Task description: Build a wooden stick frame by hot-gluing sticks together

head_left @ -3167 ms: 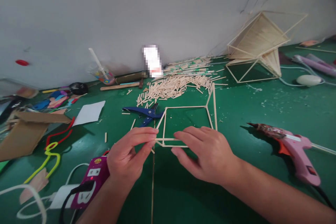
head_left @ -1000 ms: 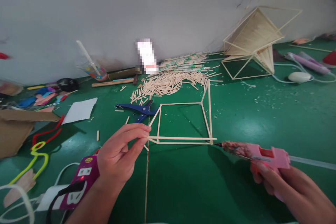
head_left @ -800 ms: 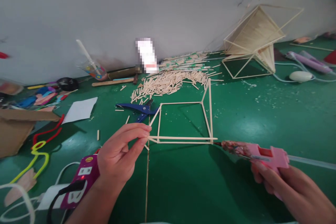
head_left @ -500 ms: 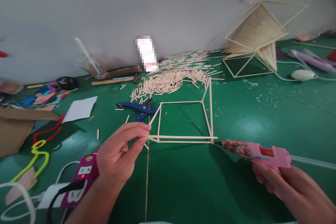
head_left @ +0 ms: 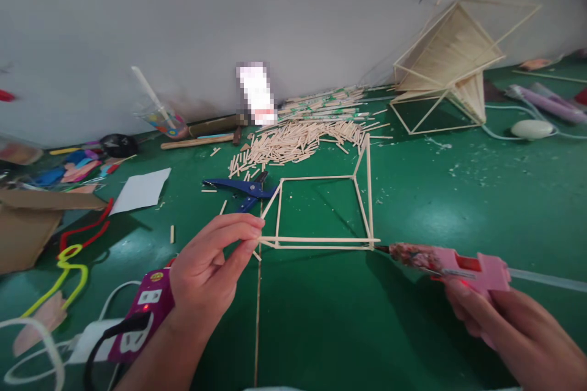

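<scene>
A frame of thin wooden sticks (head_left: pixel 321 240) rests on the green table in front of me. My left hand (head_left: pixel 215 263) pinches the frame's left corner, where several sticks meet between thumb and fingers. In my right hand (head_left: pixel 499 317) is a pink hot glue gun (head_left: pixel 463 269), with a clear glue stick (head_left: pixel 545 278) out of its back end. The gun's dark nozzle points left, at the frame's lower right corner; whether it touches cannot be told. Beyond the left hand lie blue-handled cutters (head_left: pixel 250 188), partly behind the frame.
Behind the frame lies a heap of short sticks (head_left: pixel 298 143). A larger stick structure (head_left: pixel 449 73) stands back right, near a white cord switch (head_left: pixel 532 129). Left are a purple power strip (head_left: pixel 142 311) with cables, white paper (head_left: pixel 142 190) and cardboard (head_left: pixel 27 232). A blurred-out phone-like shape leans on the wall.
The glue gun has shifted very slightly to the right and keeps its nozzle at the same corner. My left hand and the stick frame are practically unchanged.
</scene>
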Demonstrator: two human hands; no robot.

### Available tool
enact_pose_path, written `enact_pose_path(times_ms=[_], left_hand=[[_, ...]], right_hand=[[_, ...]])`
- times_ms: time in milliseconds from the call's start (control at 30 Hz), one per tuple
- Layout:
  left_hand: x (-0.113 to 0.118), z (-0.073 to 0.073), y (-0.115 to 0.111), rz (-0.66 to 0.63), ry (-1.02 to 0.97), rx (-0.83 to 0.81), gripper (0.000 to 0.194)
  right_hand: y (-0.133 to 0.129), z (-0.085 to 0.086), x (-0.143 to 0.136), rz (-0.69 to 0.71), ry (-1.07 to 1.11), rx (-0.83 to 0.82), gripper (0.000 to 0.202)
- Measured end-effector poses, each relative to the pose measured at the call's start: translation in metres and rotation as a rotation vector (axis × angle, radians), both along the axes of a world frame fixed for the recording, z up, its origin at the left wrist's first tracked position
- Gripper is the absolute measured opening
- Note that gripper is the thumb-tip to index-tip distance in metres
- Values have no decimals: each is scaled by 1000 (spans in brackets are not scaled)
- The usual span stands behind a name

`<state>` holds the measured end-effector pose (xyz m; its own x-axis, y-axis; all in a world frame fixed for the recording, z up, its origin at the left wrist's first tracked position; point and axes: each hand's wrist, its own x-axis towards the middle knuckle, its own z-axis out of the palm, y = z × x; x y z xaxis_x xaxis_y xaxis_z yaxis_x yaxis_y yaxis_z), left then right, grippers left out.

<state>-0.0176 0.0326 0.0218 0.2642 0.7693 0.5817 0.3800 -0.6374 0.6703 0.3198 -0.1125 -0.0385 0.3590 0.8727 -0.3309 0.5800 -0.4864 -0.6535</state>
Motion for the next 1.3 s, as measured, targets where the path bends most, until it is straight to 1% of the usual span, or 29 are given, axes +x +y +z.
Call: enact_pose_path(times_ms=[133,300,400,533,667,800,967,1033,1167,1300], left_hand=[[-2,-1,1,-5,0,1,23],[-3,-1,1,-11,21,11,23],[-3,-1,1,-25,26,16,23],[-3,-1,0,-20,37,30,22],[-5,-2,0,-17,72,30,22],[-5,-3,2,-53,67,45,25],[-4,-3,4,-68,54,41,24],[-4,-3,4,-66,61,48,23],[-4,-4,3,-51,68,46,22],[-4,-4,3,-37,90,51,21]], right_hand=[[1,1,0,-44,34,11,58],[1,2,-1,-144,162,55,57],[0,4,-2,-154,227,51,54],[0,7,-2,-158,225,60,56],[-4,0,2,-129,227,27,54],[-7,-8,5,-212,222,-1,56],[-3,1,-1,-245,248,-6,61],[-1,4,-1,-230,223,1,62],[-1,1,4,-98,170,34,55],[-1,0,5,-41,140,19,52]])
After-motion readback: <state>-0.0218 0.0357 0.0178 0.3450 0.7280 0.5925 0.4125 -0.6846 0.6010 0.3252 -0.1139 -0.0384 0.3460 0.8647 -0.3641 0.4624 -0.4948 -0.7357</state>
